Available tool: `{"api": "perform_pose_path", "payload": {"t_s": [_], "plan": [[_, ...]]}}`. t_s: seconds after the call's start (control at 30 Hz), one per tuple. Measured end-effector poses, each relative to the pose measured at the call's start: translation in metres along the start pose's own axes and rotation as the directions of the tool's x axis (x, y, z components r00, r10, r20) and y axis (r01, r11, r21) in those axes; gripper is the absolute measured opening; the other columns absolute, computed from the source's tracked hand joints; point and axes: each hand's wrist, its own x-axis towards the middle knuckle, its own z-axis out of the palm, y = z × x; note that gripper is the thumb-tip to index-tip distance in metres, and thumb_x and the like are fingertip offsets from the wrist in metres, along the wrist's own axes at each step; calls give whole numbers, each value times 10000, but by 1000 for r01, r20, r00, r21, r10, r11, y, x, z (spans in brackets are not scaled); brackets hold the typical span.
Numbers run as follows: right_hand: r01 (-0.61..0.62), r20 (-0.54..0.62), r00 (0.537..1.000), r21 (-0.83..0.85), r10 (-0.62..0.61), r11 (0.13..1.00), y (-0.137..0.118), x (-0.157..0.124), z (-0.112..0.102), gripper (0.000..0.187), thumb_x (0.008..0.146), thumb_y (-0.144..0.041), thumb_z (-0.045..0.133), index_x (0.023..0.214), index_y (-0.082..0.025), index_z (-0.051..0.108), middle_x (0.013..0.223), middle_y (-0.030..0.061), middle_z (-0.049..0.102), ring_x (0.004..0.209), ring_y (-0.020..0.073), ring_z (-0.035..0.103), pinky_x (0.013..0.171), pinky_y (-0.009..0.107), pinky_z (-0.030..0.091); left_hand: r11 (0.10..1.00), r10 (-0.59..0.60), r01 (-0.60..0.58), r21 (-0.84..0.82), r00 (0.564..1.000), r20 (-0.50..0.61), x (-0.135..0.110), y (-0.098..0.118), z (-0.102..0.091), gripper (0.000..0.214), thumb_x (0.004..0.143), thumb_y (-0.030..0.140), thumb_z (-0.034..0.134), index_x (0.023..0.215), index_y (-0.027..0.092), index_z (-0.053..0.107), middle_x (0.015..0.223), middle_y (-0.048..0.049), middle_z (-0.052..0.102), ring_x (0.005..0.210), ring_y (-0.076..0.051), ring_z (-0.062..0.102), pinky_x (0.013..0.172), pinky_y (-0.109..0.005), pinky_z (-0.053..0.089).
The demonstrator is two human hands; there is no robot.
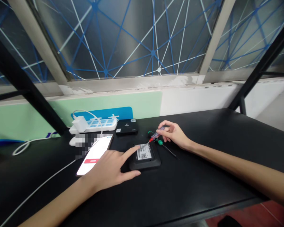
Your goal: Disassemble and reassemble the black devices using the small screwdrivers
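The left hand is probably steadying the box with spread, open fingers while the right hand is gripping a screwdriver, slanting it toward the label.

To your left on the tabletop lies a phone, its lit screen showing a red bar. Behind it you have a white power strip with a white adapter at its left end and a flat black box just beyond its right. Past your tabletop's back edge, a green panel runs below windows crossed by blue and white lines.
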Motion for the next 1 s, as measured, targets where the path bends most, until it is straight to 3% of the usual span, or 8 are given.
{"api": "perform_pose_path", "payload": {"t_s": [0.27,0.47,0.8,1.0], "plan": [[-8,-24,1000,24,8,1000,8,1,0,295,782,-388,752,884,-175,575,496,-35,609,383,69,463,378,185,293,999,37,-36,23,999,-27,-1,-2,7,622,945,643,410,1468,308,398,682,-4,598,642,-234,607,634,-329,403],[-29,-65,997,72,33,997,8,3,0,312,767,-404,756,864,-185,556,620,20,698,413,82,499,381,193,327,998,61,-61,-1,997,-50,-1,-2,8,539,956,597,437,1415,317,473,674,3,597,632,-217,602,643,-324,403],[-37,17,999,35,37,999,1,0,2,289,784,-375,750,840,-186,539,479,-52,592,378,58,432,392,192,271,997,80,-81,-20,996,-45,-3,-1,10,559,994,527,394,1495,285,345,692,-1,597,646,-212,599,626,-310,395],[-31,26,999,66,29,997,-1,0,6,289,776,-354,759,840,-191,530,505,-54,601,395,63,465,408,202,293,999,16,-20,-44,996,-91,-2,-2,13,527,1011,526,331,1419,220,465,679,-5,592,634,-207,593,622,-316,394]]}}
